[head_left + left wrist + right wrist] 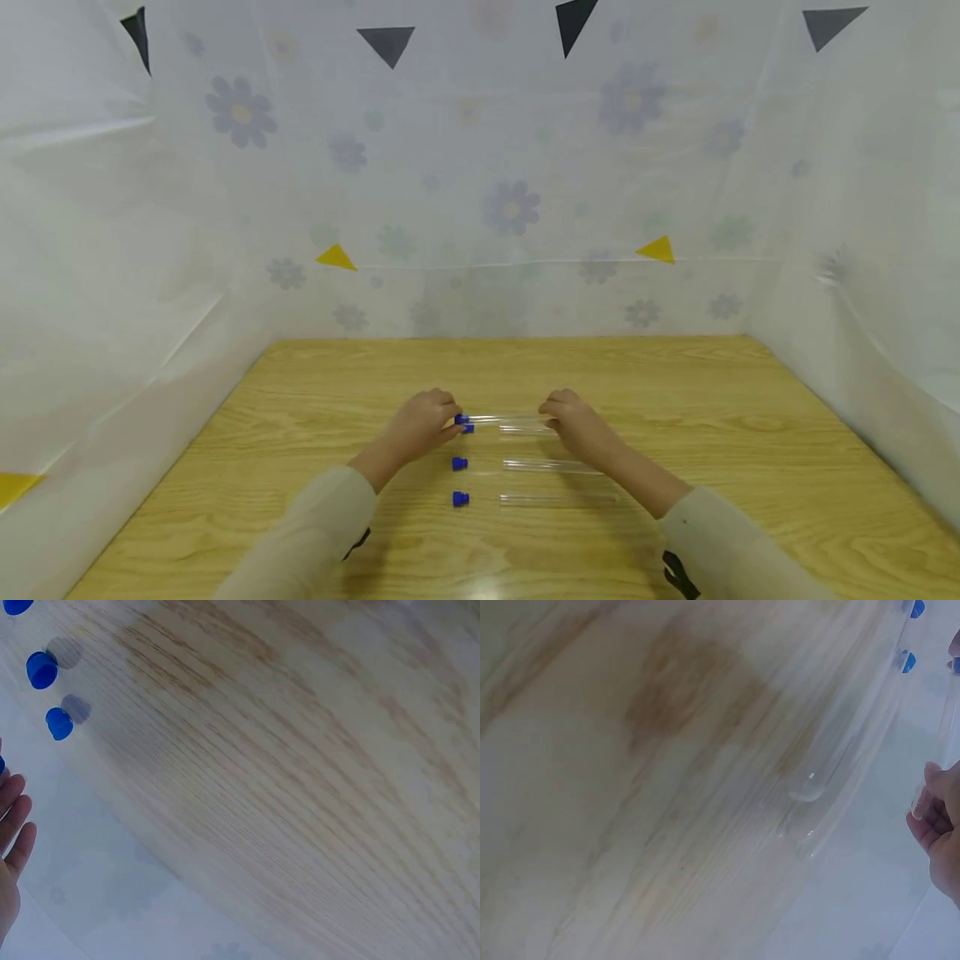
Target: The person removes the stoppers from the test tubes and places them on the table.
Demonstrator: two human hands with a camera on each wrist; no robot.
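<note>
My left hand (pixel 431 421) pinches a blue stopper (pixel 461 419) at the left end of a clear test tube (pixel 498 419). My right hand (pixel 577 425) grips the tube's other, rounded end; in the right wrist view its fingers (pixel 930 825) curl round that end. The tube is level, with the stopper right at its mouth. Just below lies a second blue stopper (pixel 468 428), partly hidden by the left fingers, in line with another clear tube (pixel 517 430). In the left wrist view only part of the left hand (pixel 11 847) shows at the edge.
Nearer me on the wooden table (pixel 315 533) lie two more stoppers, an upper one (pixel 460 463) and a lower one (pixel 461 498). Each faces a clear tube to its right, one above (pixel 547 465) and one below (pixel 555 500). A flowered white curtain (pixel 465 300) encloses the table.
</note>
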